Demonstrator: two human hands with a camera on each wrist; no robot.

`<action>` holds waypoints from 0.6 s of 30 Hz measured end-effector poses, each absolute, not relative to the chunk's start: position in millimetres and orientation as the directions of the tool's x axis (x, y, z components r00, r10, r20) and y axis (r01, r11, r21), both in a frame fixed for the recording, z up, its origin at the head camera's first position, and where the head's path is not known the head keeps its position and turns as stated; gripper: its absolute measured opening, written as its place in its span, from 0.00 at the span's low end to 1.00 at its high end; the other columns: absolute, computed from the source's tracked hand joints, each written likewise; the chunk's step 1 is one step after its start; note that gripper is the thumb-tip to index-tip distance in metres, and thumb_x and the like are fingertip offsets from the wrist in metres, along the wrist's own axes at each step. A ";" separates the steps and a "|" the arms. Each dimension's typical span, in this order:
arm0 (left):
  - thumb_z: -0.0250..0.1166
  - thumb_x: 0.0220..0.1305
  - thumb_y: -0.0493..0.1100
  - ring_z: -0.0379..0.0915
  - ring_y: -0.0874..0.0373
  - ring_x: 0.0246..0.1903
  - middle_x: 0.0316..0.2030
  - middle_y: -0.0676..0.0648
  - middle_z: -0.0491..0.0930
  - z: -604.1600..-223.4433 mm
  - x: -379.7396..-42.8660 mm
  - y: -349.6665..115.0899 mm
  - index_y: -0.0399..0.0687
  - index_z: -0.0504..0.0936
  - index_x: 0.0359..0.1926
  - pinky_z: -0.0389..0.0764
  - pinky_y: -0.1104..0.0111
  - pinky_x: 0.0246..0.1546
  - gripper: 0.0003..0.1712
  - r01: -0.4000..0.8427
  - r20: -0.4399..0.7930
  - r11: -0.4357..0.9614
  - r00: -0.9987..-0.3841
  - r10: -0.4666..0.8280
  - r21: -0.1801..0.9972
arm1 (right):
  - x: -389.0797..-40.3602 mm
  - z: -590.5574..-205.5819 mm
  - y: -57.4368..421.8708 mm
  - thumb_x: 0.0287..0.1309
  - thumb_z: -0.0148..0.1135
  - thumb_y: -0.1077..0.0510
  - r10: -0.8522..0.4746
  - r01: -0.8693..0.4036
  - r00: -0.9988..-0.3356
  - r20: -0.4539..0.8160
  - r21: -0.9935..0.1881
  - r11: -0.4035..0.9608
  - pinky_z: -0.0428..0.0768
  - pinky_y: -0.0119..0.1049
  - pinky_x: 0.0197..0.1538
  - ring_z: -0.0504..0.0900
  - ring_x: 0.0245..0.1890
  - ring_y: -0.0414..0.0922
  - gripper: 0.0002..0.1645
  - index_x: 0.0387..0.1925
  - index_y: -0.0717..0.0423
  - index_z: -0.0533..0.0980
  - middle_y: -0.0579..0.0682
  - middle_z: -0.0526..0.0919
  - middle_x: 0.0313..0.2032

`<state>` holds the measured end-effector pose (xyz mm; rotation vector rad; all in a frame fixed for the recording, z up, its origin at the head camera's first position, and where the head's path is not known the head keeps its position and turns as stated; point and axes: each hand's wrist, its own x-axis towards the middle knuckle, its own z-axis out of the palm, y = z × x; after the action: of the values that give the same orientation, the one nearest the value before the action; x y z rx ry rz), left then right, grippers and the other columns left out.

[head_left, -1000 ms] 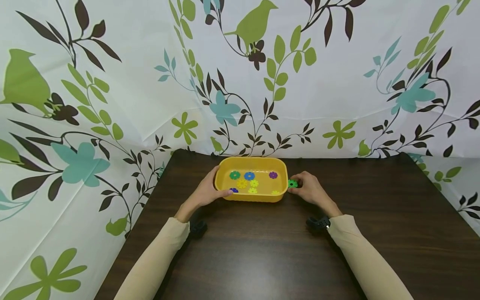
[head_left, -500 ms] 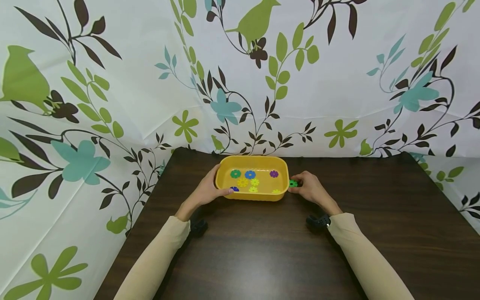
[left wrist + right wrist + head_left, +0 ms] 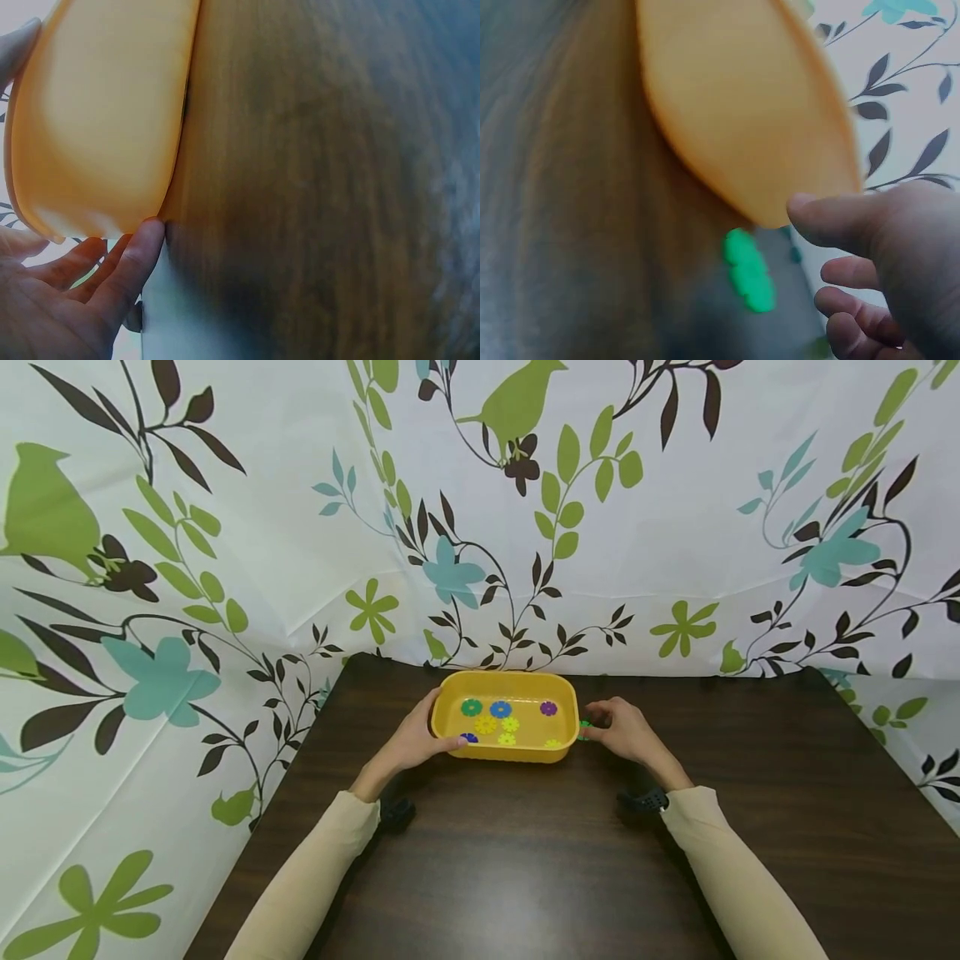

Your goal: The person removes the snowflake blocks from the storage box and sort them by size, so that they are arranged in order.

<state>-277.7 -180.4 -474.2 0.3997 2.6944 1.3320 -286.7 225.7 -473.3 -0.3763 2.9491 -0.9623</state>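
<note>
A yellow plastic tray (image 3: 536, 755) sits near the far side of the dark table. My left hand (image 3: 408, 739) grips its left end, thumb over the near rim and other fingers round the outside. Inside lie several flower-shaped discs, among them a green disc (image 3: 471, 707), a blue disc (image 3: 500, 709), a purple disc (image 3: 548, 708) and a yellow disc (image 3: 485, 725). Beyond the tray's right end, a bright green disc (image 3: 749, 271) is on the table. My right hand (image 3: 624, 731) is beside it with loosely bent fingers, a gap showing between hand and disc in the right wrist view.
The dark wooden table (image 3: 495, 860) stretches toward me and off to the right. Behind it and along the left hangs a white cloth (image 3: 285, 552) printed with birds, leaves and flowers. Each wrist wears a black strap (image 3: 643, 802).
My right hand has let go of the bright green disc and drawn slightly up and to the right, its fingers spreading. The left hand and tray hold their place.
</note>
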 end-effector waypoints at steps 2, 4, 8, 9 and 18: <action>0.81 0.62 0.54 0.72 0.41 0.63 0.80 0.37 0.64 -474.5 -277.5 -180.4 0.49 0.49 0.88 0.76 0.43 0.73 0.66 0.184 0.017 0.573 -0.959 0.284 0.798 | -285.7 -466.1 226.2 0.70 0.74 0.52 -0.233 -0.241 -0.968 0.090 -0.582 0.776 0.79 0.42 0.45 0.79 0.46 0.54 0.30 0.65 0.66 0.81 0.65 0.84 0.53; 0.82 0.61 0.55 0.72 0.41 0.63 0.80 0.37 0.64 -474.4 -277.4 -180.6 0.49 0.49 0.88 0.77 0.43 0.73 0.66 0.184 0.018 0.569 -0.958 0.286 0.802 | -285.6 -457.8 225.7 0.70 0.73 0.53 -0.236 -0.262 -0.964 0.121 -0.583 0.770 0.78 0.40 0.43 0.79 0.45 0.54 0.29 0.65 0.65 0.81 0.65 0.84 0.53; 0.82 0.60 0.57 0.72 0.41 0.64 0.81 0.38 0.64 -474.1 -277.9 -180.8 0.50 0.49 0.88 0.76 0.43 0.74 0.67 0.180 0.014 0.566 -0.958 0.285 0.804 | -288.1 -440.3 219.5 0.71 0.72 0.54 -0.248 -0.294 -0.955 0.160 -0.576 0.763 0.78 0.40 0.45 0.80 0.45 0.54 0.28 0.66 0.64 0.81 0.64 0.85 0.52; 0.82 0.60 0.57 0.72 0.41 0.65 0.81 0.38 0.63 -473.9 -277.8 -181.1 0.50 0.49 0.88 0.76 0.43 0.75 0.67 0.177 0.012 0.567 -0.959 0.282 0.804 | -288.8 -435.7 216.3 0.71 0.72 0.54 -0.253 -0.302 -0.953 0.167 -0.577 0.759 0.78 0.40 0.45 0.80 0.45 0.54 0.28 0.66 0.64 0.81 0.64 0.85 0.52; 0.81 0.62 0.56 0.70 0.40 0.69 0.83 0.37 0.61 -474.9 -276.9 -181.2 0.48 0.48 0.88 0.73 0.42 0.77 0.67 0.177 0.014 0.564 -0.959 0.282 0.807 | -299.5 -420.4 178.1 0.69 0.75 0.53 -0.350 -0.381 -0.921 0.169 -0.569 0.728 0.81 0.45 0.48 0.82 0.45 0.55 0.30 0.65 0.66 0.82 0.65 0.87 0.52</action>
<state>-276.9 -181.2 -474.9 0.3945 2.6737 1.3589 -299.5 178.1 -420.4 -0.6279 2.9667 -0.9950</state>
